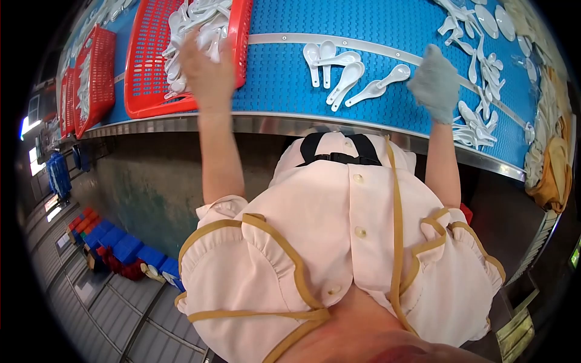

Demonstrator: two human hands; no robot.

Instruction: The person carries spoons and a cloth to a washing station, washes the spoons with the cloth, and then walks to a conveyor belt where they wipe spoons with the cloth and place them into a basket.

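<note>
My left hand (206,72), bare and smeared by motion, is over the right side of a red slotted basket (142,72). White spoons (175,27) are heaped in that basket, right around the fingers. A grey glove covers my right hand (434,85), which is low over the blue belt with its fingers curled in; what they hold, if anything, is hidden. Just left of the glove lies a pair of overlapping white spoons (372,91). Several more white spoons (345,78) form a small group between my hands.
Piles of white spoons (478,130) lie right of the glove, with more at the far right. Other red baskets (97,78) stand at the left. A metal strip (296,38) crosses the blue belt (278,91); a metal edge (272,124) runs along its near side.
</note>
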